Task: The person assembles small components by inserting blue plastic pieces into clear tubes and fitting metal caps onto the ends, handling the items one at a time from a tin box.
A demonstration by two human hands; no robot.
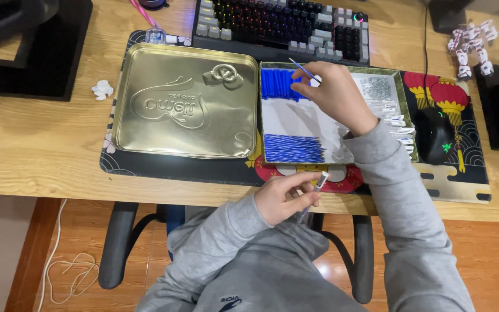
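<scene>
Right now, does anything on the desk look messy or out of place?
Yes: a crumpled white paper scrap lies loose on the wooden desk, left of the gold tin lid. Small white pieces also sit scattered along the open tin tray's right edge.

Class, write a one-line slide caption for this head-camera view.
Right hand lifts a thin blue stick from a tray; left hand holds a grey pen barrel.

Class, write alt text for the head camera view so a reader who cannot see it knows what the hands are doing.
Seen from above, a seated person's right hand lifts a thin blue stick from a tin box of blue sticks, while the left hand holds a small grey tube at the desk's edge. The gold lid lies left of the box, below a keyboard.
</scene>
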